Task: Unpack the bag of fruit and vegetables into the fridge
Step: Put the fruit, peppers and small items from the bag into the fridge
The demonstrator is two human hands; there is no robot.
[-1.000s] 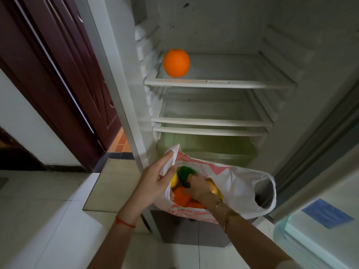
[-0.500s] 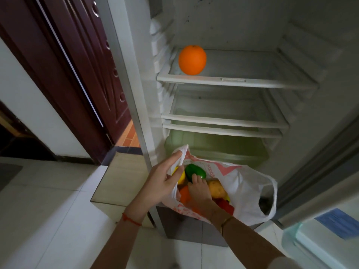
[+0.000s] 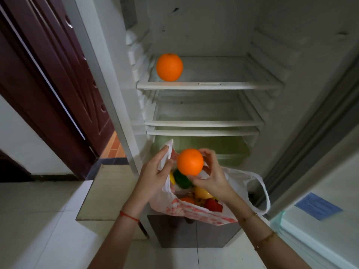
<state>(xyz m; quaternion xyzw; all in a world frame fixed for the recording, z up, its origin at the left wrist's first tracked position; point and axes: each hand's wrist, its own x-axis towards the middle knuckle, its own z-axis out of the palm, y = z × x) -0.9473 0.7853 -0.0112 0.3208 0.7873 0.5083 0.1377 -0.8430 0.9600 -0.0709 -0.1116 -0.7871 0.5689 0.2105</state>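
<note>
1. Your right hand (image 3: 210, 175) has its fingers curled around an orange (image 3: 190, 162) and holds it in the air just above the mouth of the bag (image 3: 196, 209), in front of the open fridge (image 3: 310, 78).
2. Your left hand (image 3: 155, 176) pinches the near-left edge of the bag between thumb and fingers, holding the mouth open.
3. Done so far, as I judge it: one other orange (image 3: 169, 67) sits at the left end of the top shelf (image 3: 209, 86). The two lower shelves show nothing on them.
4. Left to do: the fruit you hold is not yet on a shelf, and the bag is far from empty. Inside it you can see a green vegetable (image 3: 182, 179), a yellow fruit (image 3: 203, 193), something red (image 3: 213, 204) and another orange-coloured piece (image 3: 187, 200). So the task is at an early stage.
5. Hard to make out: the pieces in the bag overlap and lie partly under your hands and the bag's folds, so you cannot count them or name each one.
6. The pale green drawer (image 3: 223, 148) below the lowest shelf is dim and partly behind the bag and your hands; whether anything lies in it cannot be told.
7. The fridge door at the far right is cut off by the edge of the view.
</note>
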